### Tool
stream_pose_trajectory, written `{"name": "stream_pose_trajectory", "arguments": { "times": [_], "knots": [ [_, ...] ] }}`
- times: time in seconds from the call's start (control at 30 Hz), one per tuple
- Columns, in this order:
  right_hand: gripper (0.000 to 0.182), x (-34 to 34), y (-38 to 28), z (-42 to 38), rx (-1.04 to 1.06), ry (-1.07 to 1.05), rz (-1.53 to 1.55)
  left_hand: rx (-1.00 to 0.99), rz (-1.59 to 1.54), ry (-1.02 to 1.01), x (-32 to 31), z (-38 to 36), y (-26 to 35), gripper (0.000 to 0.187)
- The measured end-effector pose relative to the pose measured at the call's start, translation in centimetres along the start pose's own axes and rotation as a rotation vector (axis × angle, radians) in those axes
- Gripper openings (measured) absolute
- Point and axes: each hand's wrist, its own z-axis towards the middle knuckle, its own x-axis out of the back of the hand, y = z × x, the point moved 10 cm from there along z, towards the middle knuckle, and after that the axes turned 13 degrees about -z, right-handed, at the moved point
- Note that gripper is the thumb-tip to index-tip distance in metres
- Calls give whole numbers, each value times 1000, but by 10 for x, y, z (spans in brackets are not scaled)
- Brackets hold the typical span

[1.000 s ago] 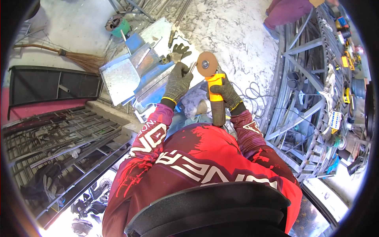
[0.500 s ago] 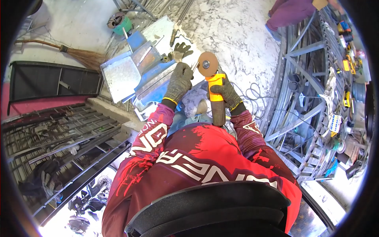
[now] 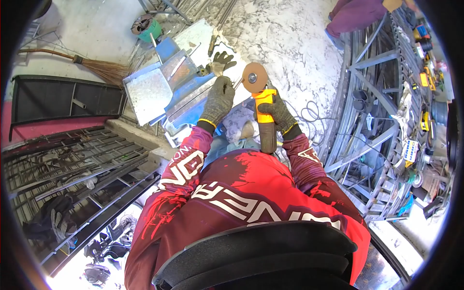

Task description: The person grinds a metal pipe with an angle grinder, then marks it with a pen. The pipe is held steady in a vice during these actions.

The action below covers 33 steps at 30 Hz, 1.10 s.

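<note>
I see right hand wrapped round grinder, disc at 12 o'clock. Left hand fingers curled, touching wrench. Disc not yet off.

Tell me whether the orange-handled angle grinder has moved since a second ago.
No. The orange-handled angle grinder sits as before beside the loose grey glove on the floor.

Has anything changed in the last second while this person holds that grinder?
Hardly anything. The view shifted slightly; the right hand still grips the orange grinder, disc up. The left hand still rests on the metal pieces. The spare glove has not moved.
</note>
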Motion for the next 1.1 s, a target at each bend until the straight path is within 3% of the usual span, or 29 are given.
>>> {"name": "stream_pose_trajectory", "arguments": {
  "times": [0.1,0.53,0.6,0.7,0.83,0.9,1.03,1.1],
  "knots": [
    [55,2,1,0,-1,20,-19,-92,80,20,1,-6,27,15],
    [55,4,4,-1,-10,66,-58,-96,167,-2,-2,-8,36,20],
    [53,6,2,-2,14,95,-53,-219,289,-1,-7,-11,49,21],
    [50,2,-3,-4,7,74,-46,-236,422,-16,-12,-12,64,21],
    [47,5,0,-4,1,80,-63,-237,404,11,-12,-12,66,20],
    [45,1,2,-3,-21,17,3,-26,262,29,-4,-10,50,17],
    [43,1,2,-7,-13,22,89,-12,261,-19,-17,-14,62,17],
    [45,6,7,-5,-34,44,81,-105,322,-52,-32,-22,80,16]
  ]
}}
